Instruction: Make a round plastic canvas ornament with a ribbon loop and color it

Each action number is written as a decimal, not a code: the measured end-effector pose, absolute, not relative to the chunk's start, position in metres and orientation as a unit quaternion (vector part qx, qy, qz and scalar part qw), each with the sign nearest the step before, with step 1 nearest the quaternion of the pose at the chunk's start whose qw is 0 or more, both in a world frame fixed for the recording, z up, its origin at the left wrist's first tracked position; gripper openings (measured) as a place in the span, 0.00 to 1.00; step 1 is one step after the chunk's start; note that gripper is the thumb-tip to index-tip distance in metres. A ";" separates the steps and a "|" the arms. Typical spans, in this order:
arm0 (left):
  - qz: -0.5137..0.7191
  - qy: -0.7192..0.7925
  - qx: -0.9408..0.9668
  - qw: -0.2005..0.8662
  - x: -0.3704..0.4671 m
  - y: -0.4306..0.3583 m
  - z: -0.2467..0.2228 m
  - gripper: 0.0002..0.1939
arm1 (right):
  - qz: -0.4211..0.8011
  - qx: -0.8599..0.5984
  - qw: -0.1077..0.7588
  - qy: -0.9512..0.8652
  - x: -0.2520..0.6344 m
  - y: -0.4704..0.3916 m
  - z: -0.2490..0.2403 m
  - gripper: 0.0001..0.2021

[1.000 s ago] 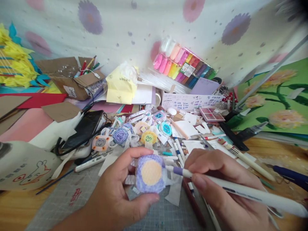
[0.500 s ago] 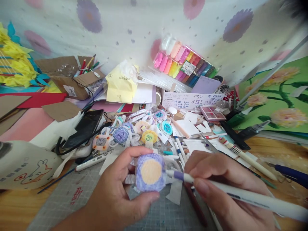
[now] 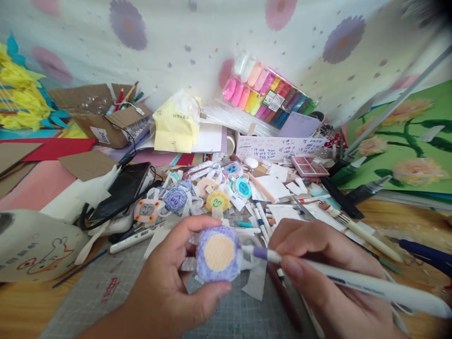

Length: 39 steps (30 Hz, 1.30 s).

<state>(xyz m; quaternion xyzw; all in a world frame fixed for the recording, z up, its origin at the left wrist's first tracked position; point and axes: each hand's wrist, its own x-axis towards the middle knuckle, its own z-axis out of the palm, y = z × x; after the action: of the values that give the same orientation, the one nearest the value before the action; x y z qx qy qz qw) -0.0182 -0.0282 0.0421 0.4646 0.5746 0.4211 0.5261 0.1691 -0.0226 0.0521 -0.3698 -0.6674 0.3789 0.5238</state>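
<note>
Between thumb and fingers, my left hand [image 3: 176,282] holds a small rounded-square purple piece [image 3: 203,268] by its top and bottom edges. A pale orange circle [image 3: 219,253] fills its middle. My right hand [image 3: 325,268] grips a white marker [image 3: 370,285] with a purple band near its tip. The marker points left, its tip at the right edge of the purple piece; whether they touch is hard to tell. Behind my hands lies a pile of small coloured badges, among them a yellow one [image 3: 218,201] with a drawn face and a turquoise one [image 3: 243,188].
A grey cutting mat [image 3: 88,292] lies under my hands. At the left are a drawn-on white container [image 3: 38,249] and a black phone [image 3: 122,190]. Pens and paper scraps spread behind. Scissors [image 3: 423,252] with dark blue handles lie at the right; a cardboard box [image 3: 102,129] stands behind left.
The view has shifted slightly, so most things appear a little further left. Both hands keep their hold, and the marker tip stays beside the right edge of the purple piece.
</note>
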 end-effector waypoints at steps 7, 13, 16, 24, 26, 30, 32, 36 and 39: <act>0.409 0.586 0.481 0.508 -0.018 -0.028 0.044 0.24 | 0.353 -0.360 0.504 -0.701 0.167 -0.023 0.057 0.08; 0.403 0.578 0.490 0.513 -0.019 -0.029 0.043 0.24 | 0.366 -0.368 0.511 -0.685 0.168 -0.027 0.055 0.08; 0.407 0.577 0.481 0.519 -0.019 -0.029 0.043 0.23 | 0.372 -0.377 0.526 -0.665 0.168 -0.027 0.054 0.08; 0.409 0.589 0.454 0.528 -0.019 -0.028 0.043 0.25 | 0.373 -0.359 0.506 -0.690 0.171 -0.027 0.054 0.08; 0.414 0.587 0.450 0.531 -0.019 -0.029 0.043 0.25 | 0.377 -0.354 0.486 -0.704 0.171 -0.029 0.054 0.08; 0.414 0.580 0.450 0.538 -0.019 -0.028 0.043 0.25 | 0.366 -0.372 0.506 -0.687 0.171 -0.029 0.054 0.08; 0.413 0.576 0.453 0.540 -0.020 -0.028 0.044 0.25 | 0.369 -0.350 0.491 -0.707 0.171 -0.028 0.054 0.08; 0.403 0.575 0.461 0.543 -0.021 -0.027 0.044 0.25 | 0.357 -0.370 0.519 -0.683 0.171 -0.026 0.055 0.08; 0.406 0.575 0.461 0.540 -0.021 -0.026 0.045 0.25 | 0.367 -0.357 0.494 -0.702 0.172 -0.027 0.056 0.08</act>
<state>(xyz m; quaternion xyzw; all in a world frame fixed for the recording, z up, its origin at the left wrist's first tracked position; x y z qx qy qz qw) -0.0209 -0.0264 0.0446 0.4610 0.5754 0.4062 0.5398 0.1724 -0.0273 0.0563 -0.3572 -0.7021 0.3675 0.4945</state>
